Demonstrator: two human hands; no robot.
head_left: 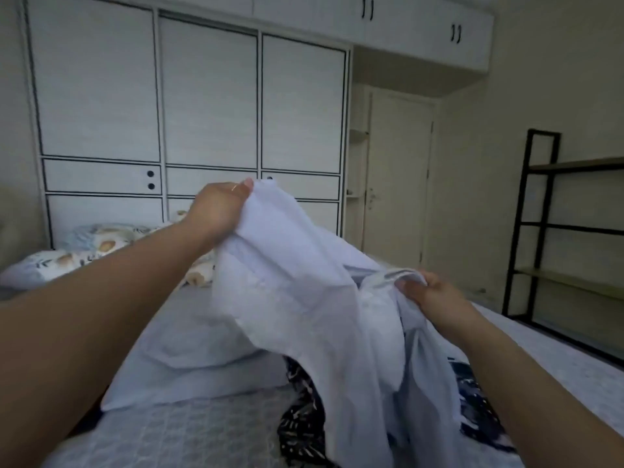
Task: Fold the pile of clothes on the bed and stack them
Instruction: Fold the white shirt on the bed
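Observation:
A white garment (304,292) hangs in the air over the bed (189,430), held between both hands. My left hand (219,207) grips its upper edge, raised high at centre. Lower and to the right, my right hand (435,295) pinches a bunched edge that looks like the collar. Under the hanging cloth lies a dark garment with white marks (304,417), and a dark blue patterned piece (472,400) shows on the right. A folded pale item (199,363) rests flat on the bed to the left.
Pillows with a floral print (84,244) lie at the head of the bed, on the left. A white wardrobe (202,106) fills the back wall. A black metal shelf unit (567,238) stands at the right, beside a closed door (398,184).

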